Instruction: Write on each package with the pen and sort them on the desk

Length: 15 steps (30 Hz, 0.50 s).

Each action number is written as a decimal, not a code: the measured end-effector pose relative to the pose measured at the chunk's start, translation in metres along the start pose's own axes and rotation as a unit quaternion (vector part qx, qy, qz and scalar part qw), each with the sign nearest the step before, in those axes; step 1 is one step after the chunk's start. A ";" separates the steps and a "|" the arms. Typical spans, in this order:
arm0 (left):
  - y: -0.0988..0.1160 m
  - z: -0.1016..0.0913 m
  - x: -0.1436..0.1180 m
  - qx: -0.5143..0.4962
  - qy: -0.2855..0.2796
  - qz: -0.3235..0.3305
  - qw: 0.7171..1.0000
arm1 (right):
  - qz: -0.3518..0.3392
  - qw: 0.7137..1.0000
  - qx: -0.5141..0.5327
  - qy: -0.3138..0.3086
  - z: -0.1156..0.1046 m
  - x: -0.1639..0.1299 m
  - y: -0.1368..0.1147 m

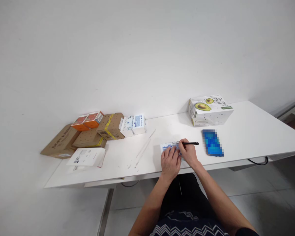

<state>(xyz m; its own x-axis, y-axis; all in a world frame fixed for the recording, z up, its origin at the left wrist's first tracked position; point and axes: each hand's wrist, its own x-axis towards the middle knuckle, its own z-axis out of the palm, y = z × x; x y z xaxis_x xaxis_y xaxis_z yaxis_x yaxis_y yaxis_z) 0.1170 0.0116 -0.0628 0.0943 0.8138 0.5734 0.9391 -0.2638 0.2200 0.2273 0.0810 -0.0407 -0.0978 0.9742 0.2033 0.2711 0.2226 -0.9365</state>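
Note:
A white and blue pack with "Manhua" lettering, which looks like a pack of tissues, lies near the table's front edge. Over its lower part rests my left hand, flat, with the fingers stretched out. My right hand pinches a black pen at the pack's right side, the pen tilted almost level and its back end pointing right. The pen's tip is at the pack's upper surface; I cannot tell whether it touches. Both hands hide much of the pack.
On the white table, a phone-like device with a pixelated blue screen lies right. Behind it stands an avocado-printed box. At left are cardboard boxes, orange boxes, a white box and two similar packs.

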 end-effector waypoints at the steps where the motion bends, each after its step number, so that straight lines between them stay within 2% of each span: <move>1: 0.000 0.000 0.000 -0.002 0.000 0.000 1.000 | 0.001 1.000 0.001 -0.001 0.000 0.000 0.000; 5: -0.001 0.001 -0.001 -0.009 0.004 -0.002 1.000 | 0.008 1.000 0.012 0.018 0.000 -0.001 0.001; 11: -0.003 -0.003 -0.001 -0.005 -0.011 0.007 1.000 | 0.034 0.984 0.119 0.128 -0.007 0.001 0.012; 13: -0.004 -0.004 -0.001 0.000 -0.023 0.017 1.000 | 0.006 0.986 0.083 0.143 -0.016 0.005 0.024; 15: -0.005 -0.005 -0.001 0.008 -0.032 0.023 0.999 | -0.051 0.991 -0.046 0.115 -0.027 0.009 0.040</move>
<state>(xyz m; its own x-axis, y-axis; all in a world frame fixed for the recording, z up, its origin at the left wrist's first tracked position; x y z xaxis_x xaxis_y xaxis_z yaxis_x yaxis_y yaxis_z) 0.1108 0.0098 -0.0606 0.1585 0.8324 0.5310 0.9381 -0.2948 0.1821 0.2632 0.1000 -0.0684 0.0896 0.9264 0.3658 0.3573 0.3130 -0.8800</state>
